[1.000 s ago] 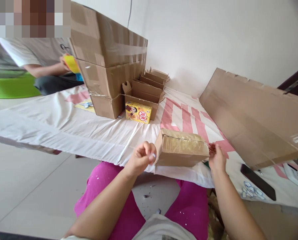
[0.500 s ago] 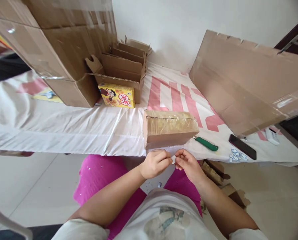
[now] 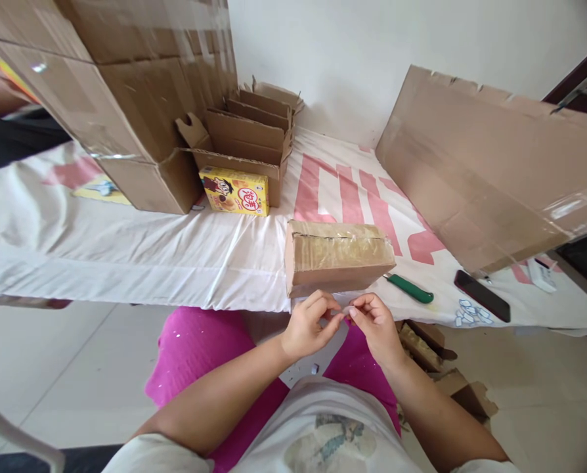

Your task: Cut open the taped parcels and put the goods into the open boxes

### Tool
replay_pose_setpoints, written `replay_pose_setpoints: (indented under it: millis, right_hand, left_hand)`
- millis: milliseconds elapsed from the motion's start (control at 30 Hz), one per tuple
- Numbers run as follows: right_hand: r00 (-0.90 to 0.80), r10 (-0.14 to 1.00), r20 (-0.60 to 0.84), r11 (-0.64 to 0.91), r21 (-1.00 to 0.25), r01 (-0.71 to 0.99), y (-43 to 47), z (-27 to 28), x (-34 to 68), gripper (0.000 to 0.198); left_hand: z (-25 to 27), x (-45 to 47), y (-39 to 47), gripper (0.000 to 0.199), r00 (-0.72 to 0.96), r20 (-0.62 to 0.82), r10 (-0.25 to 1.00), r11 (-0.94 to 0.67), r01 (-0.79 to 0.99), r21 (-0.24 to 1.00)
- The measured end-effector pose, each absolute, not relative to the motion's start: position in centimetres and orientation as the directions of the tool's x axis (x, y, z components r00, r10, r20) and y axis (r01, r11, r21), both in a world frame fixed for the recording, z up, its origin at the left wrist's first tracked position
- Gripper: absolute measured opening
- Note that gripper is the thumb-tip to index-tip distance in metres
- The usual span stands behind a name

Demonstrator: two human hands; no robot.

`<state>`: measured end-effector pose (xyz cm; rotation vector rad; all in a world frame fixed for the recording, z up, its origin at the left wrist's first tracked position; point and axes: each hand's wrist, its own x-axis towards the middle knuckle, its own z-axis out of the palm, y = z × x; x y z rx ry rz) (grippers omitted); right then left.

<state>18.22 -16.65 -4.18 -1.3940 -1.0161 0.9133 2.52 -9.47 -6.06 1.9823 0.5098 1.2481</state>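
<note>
My left hand (image 3: 312, 326) and my right hand (image 3: 375, 326) meet fingertip to fingertip over my lap, just off the table's front edge. Between the pinched fingers is a small white piece (image 3: 347, 310), mostly hidden, too small to identify. Right beyond my hands stands a taped cardboard box (image 3: 340, 259) on the table. A green-handled knife (image 3: 410, 289) lies to the right of it, its blade end by the box. Further right, several small white pieces with blue edges (image 3: 472, 312) are piled beside a dark phone (image 3: 482, 295).
A yellow printed box (image 3: 235, 192) leans against open cardboard trays (image 3: 244, 135). Tall cardboard boxes (image 3: 146, 112) stand at left, a large cardboard panel (image 3: 490, 171) at right. Another person's hand (image 3: 0, 89) shows at the left edge. Cardboard scraps (image 3: 463, 391) lie on the floor.
My left fingers have opened out a little from a curled grip, with the thumb reaching to the right fingertips. Less of the white piece shows. The view has shifted slightly.
</note>
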Motion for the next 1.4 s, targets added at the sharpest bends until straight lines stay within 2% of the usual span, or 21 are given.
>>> replay_pose_setpoints:
  millis: [200,333,400,467,533,700,833,1067,1167,1267,1333,1400]
  right_hand:
    - [0.278,0.96,0.028,-0.001,-0.994,0.106,-16.7,-3.9,18.1,0.021]
    - [0.171,0.985,-0.001,-0.029,-0.986,0.163,-17.0,-3.6,19.0,0.015]
    - [0.208,0.977,0.057,0.006,-0.971,0.238,-17.2,-3.5,20.8,0.013]
    - [0.339,0.92,0.197,0.036,-0.903,0.429,-17.5,-3.4,23.9,0.014]
    - [0.472,0.807,0.355,-0.036,-0.768,0.64,-18.1,-3.3,28.2,0.017]
    - [0.658,0.608,0.444,-0.289,-0.648,0.705,-21.3,-3.7,39.3,0.024]
    - [0.714,0.58,0.393,-0.46,-0.565,0.685,-23.6,-5.0,43.5,0.02]
    - [0.662,0.724,0.192,-0.549,-0.421,0.722,-24.3,-5.5,44.8,0.017]
    - [0.607,0.776,0.17,-0.524,-0.362,0.771,-23.7,-4.3,44.1,0.014]
    - [0.513,0.809,0.286,-0.437,-0.291,0.851,-22.3,-3.5,41.5,0.021]
    - [0.385,0.838,0.386,-0.312,-0.239,0.92,-20.8,-3.4,39.1,0.03]
    - [0.249,0.873,0.419,-0.181,-0.196,0.964,-19.1,-3.7,36.8,0.034]
  left_hand:
    - [-5.6,2.8,-9.2,0.009,0.532,0.448,0.718,-0.512,-0.033,0.859]
    - [-5.5,2.8,-9.2,0.011,0.567,0.466,0.68,-0.545,-0.035,0.838]
    - [-5.5,2.8,-9.0,0.01,0.554,0.495,0.669,-0.577,-0.033,0.816]
    - [-5.4,2.7,-8.7,0.01,0.518,0.527,0.674,-0.601,-0.031,0.799]
    - [-5.3,2.4,-8.5,0.01,0.5,0.567,0.654,-0.638,-0.038,0.769]
    - [-5.2,2.1,-8.6,0.005,0.564,0.676,0.475,-0.796,-0.051,0.603]
    - [-5.8,2.5,-8.9,0.006,0.652,0.681,0.333,-0.875,-0.056,0.481]
    - [-5.7,2.8,-9.1,0.006,0.65,0.7,0.296,-0.901,-0.053,0.43]
    - [-5.2,2.3,-9.5,0.01,0.561,0.8,0.214,-0.948,-0.08,0.31]
    - [-4.7,1.2,-9.3,0.02,0.325,0.93,0.17,-0.985,0.042,0.165]
    - [-4.7,0.5,-8.5,0.026,0.122,0.965,0.23,-0.953,0.228,0.199]
    - [-4.8,-0.2,-7.1,0.038,-0.016,0.947,0.32,-0.886,0.348,0.305]
